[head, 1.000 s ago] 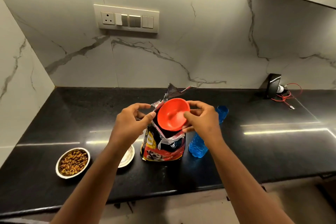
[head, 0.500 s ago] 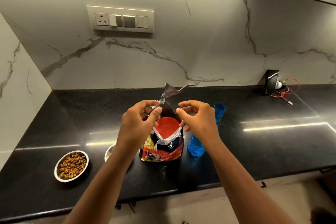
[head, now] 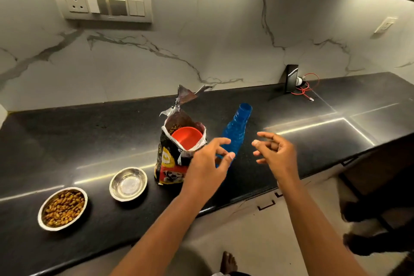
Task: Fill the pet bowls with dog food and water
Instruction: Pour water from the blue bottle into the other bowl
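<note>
An open dog food bag (head: 170,163) stands on the black counter (head: 89,132), with a red scoop cup (head: 187,138) resting inside its mouth. Just right of it stands a blue water bottle (head: 237,127), uncapped. A steel bowl (head: 62,208) full of brown kibble sits at the front left, and a steel bowl (head: 128,184) with no food in it sits between that one and the bag. My left hand (head: 208,163) hovers open in front of the bottle's lower part, hiding its base. My right hand (head: 276,152) is open to the bottle's right, holding nothing.
A switch panel (head: 103,4) is on the marble wall. A black charger with a red cable (head: 302,87) sits at the counter's back right. The counter's front edge runs diagonally; floor, a bare foot (head: 228,263) and dark furniture lie below at right.
Both hands let go of the bag's top and moved right and down toward the bottle. The red cup now rests in the bag. The camera view swung rightward.
</note>
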A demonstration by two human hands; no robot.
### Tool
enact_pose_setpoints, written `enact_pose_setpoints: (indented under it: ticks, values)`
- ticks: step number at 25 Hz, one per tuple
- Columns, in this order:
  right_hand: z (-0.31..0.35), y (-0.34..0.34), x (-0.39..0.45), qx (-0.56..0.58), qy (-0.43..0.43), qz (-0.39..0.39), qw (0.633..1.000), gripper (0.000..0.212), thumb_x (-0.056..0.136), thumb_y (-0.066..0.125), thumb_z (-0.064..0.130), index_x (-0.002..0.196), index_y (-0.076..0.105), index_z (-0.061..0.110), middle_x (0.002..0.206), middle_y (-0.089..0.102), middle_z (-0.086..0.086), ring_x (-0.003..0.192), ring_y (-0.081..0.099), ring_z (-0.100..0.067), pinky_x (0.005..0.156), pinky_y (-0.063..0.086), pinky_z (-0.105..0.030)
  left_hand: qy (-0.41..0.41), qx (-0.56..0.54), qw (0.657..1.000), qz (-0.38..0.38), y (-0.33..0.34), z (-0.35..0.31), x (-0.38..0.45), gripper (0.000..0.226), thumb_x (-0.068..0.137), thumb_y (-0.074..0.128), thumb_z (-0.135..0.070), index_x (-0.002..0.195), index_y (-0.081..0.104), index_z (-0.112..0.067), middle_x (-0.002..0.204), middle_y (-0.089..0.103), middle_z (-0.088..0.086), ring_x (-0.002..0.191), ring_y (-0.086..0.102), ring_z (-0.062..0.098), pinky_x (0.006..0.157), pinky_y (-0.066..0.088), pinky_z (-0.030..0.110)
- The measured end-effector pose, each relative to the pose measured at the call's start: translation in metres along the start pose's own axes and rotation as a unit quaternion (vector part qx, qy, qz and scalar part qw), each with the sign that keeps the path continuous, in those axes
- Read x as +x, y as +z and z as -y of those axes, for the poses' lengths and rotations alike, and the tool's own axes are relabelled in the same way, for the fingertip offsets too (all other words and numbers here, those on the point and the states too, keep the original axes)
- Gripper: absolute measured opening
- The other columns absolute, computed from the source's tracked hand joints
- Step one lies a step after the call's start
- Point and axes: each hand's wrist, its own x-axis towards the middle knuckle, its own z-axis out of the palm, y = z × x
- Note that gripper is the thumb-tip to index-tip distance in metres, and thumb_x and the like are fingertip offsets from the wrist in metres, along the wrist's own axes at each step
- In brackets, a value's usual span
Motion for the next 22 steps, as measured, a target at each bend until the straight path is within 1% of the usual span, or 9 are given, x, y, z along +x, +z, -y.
enact_pose_setpoints:
  ticks: [3, 5, 7, 9, 12, 14, 16, 19, 22]
  values:
    - [-0.030, 0.005, 0.001, -0.019, 0.029, 0.024, 0.999, 0.033, 0.090, 0.076, 0.016, 0.122, 0.069, 0.019, 0.090, 0.077, 0.000, 0.085, 0.076, -0.017, 0.064, 0.063, -0.028, -0.070, 0.010, 0.996, 0.055, 0.025, 0.027, -0.002, 0.047, 0.093, 0.065, -0.032, 0.137, 0.050, -0.028, 0.126, 0.060, -0.005, 0.106, 0.062, 0.005, 0.097, 0.053, 0.033]
    - [-0.045, 0.011, 0.009, -0.037, 0.041, 0.065, 0.996, 0.042, 0.088, 0.077, 0.016, 0.128, 0.065, 0.021, 0.099, 0.076, -0.001, 0.092, 0.074, -0.015, 0.072, 0.064, -0.031, -0.125, 0.010, 0.990, 0.064, 0.033, 0.041, 0.003, 0.053, 0.092, 0.065, -0.036, 0.141, 0.044, -0.030, 0.137, 0.054, -0.004, 0.116, 0.058, 0.007, 0.103, 0.050, 0.036]
    - [-0.054, 0.016, 0.022, -0.053, 0.052, 0.113, 0.991, 0.054, 0.086, 0.079, 0.012, 0.135, 0.059, 0.022, 0.117, 0.071, -0.003, 0.100, 0.071, -0.013, 0.084, 0.063, -0.035, -0.168, 0.000, 0.985, 0.051, 0.039, 0.047, 0.009, 0.055, 0.092, 0.064, -0.037, 0.142, 0.043, -0.031, 0.142, 0.054, -0.002, 0.121, 0.058, 0.010, 0.104, 0.050, 0.040]
    - [-0.059, 0.019, 0.035, -0.047, 0.058, 0.151, 0.986, 0.067, 0.082, 0.082, 0.009, 0.141, 0.053, 0.023, 0.131, 0.063, -0.004, 0.109, 0.066, -0.013, 0.093, 0.058, -0.036, -0.199, -0.017, 0.979, 0.038, 0.047, 0.050, 0.009, 0.057, 0.092, 0.065, -0.035, 0.144, 0.041, -0.029, 0.147, 0.050, 0.002, 0.127, 0.056, 0.015, 0.106, 0.048, 0.041]
    - [-0.062, 0.025, 0.054, -0.056, 0.036, 0.197, 0.978, 0.091, 0.076, 0.089, 0.017, 0.151, 0.039, 0.026, 0.140, 0.052, 0.002, 0.124, 0.053, -0.016, 0.102, 0.049, -0.038, -0.222, -0.035, 0.974, 0.019, 0.058, 0.050, 0.003, 0.062, 0.093, 0.066, -0.032, 0.148, 0.038, -0.024, 0.153, 0.044, 0.006, 0.137, 0.048, 0.020, 0.111, 0.043, 0.041]
    - [-0.063, 0.031, 0.067, -0.053, 0.006, 0.239, 0.970, 0.101, 0.071, 0.092, 0.023, 0.153, 0.033, 0.027, 0.140, 0.049, 0.008, 0.126, 0.049, -0.012, 0.104, 0.045, -0.035, -0.232, -0.036, 0.972, -0.002, 0.061, 0.050, 0.003, 0.063, 0.092, 0.066, -0.033, 0.148, 0.038, -0.024, 0.154, 0.043, 0.006, 0.139, 0.045, 0.020, 0.113, 0.041, 0.042]
    - [-0.067, 0.040, 0.078, -0.028, 0.000, 0.272, 0.962, 0.099, 0.068, 0.094, 0.022, 0.149, 0.038, 0.025, 0.140, 0.055, 0.006, 0.127, 0.055, -0.013, 0.103, 0.049, -0.034, -0.247, -0.041, 0.968, -0.021, 0.062, 0.051, 0.004, 0.064, 0.091, 0.066, -0.036, 0.148, 0.037, -0.027, 0.155, 0.042, 0.006, 0.139, 0.045, 0.020, 0.113, 0.041, 0.042]
    - [-0.074, 0.050, 0.090, 0.002, 0.012, 0.290, 0.957, 0.089, 0.065, 0.095, 0.016, 0.138, 0.046, 0.022, 0.131, 0.063, -0.001, 0.122, 0.063, -0.018, 0.104, 0.053, -0.049, -0.261, -0.041, 0.964, -0.044, 0.065, 0.048, 0.002, 0.061, 0.092, 0.065, -0.037, 0.146, 0.039, -0.030, 0.154, 0.043, 0.003, 0.137, 0.047, 0.018, 0.110, 0.043, 0.037]
    - [-0.084, 0.054, 0.096, 0.001, -0.004, 0.286, 0.958, 0.083, 0.063, 0.096, 0.018, 0.132, 0.049, 0.024, 0.126, 0.066, 0.000, 0.117, 0.066, -0.018, 0.102, 0.054, -0.053, -0.259, -0.038, 0.963, -0.069, 0.068, 0.049, -0.005, 0.057, 0.093, 0.065, -0.035, 0.145, 0.044, -0.027, 0.149, 0.047, 0.001, 0.130, 0.049, 0.015, 0.103, 0.042, 0.029]
